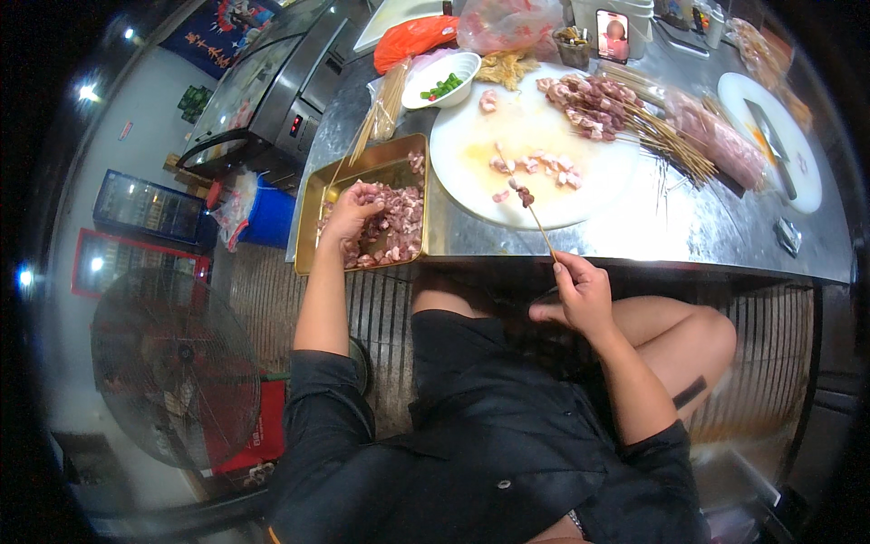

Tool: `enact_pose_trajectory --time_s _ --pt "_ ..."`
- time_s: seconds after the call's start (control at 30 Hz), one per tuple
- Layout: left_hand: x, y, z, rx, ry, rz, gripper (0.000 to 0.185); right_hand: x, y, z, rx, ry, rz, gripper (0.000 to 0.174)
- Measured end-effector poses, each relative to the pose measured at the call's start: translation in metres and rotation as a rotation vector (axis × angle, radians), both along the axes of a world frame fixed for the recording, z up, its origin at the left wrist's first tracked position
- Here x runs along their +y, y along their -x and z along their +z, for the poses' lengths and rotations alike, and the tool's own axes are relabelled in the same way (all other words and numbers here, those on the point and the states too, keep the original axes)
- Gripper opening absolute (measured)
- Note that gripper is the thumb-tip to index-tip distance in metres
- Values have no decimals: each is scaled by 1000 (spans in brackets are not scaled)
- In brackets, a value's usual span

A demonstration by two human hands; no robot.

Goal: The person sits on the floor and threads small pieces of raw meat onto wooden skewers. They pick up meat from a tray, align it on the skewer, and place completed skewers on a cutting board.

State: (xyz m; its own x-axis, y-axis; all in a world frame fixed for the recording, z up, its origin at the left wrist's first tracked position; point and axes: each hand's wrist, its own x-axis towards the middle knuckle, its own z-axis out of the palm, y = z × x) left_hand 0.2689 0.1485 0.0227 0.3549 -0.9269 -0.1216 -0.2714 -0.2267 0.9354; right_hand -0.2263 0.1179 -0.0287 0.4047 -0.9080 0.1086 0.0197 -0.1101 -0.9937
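Note:
My right hand (pixel 583 289), just off the table's front edge, pinches the lower end of a bamboo skewer (pixel 542 230). The skewer slants up over the round white cutting board (pixel 469 194), with a few meat pieces (pixel 524 195) threaded on it. My left hand (pixel 357 209) reaches into a gold-coloured metal tray (pixel 423 224) of cut raw meat (pixel 401 211); whether its fingertips hold a piece is hidden. Pale meat or fat pieces (pixel 569 178) lie loose mid-board. A pile of loaded meat skewers (pixel 598 105) rests at the board's right rear, sticks pointing right.
Bare bamboo skewers (pixel 391 102) lie behind the tray, some leaning into it. A white bowl (pixel 462 64) holds chopped green pieces. At right, a knife (pixel 771 143) lies on a smaller white board (pixel 805 183), near a bagged meat roll (pixel 720 146). A phone (pixel 612 37) stands at the back.

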Motion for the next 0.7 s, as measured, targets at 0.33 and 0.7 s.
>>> enact_pose_trajectory --time_s 0.33,0.7 --pt "-2 -5 3 -126 -68 87 17 0 0 -1 -2 0 0 23" --pt "1 -3 -1 -746 -80 -62 33 1 1 1 3 -3 2 23"
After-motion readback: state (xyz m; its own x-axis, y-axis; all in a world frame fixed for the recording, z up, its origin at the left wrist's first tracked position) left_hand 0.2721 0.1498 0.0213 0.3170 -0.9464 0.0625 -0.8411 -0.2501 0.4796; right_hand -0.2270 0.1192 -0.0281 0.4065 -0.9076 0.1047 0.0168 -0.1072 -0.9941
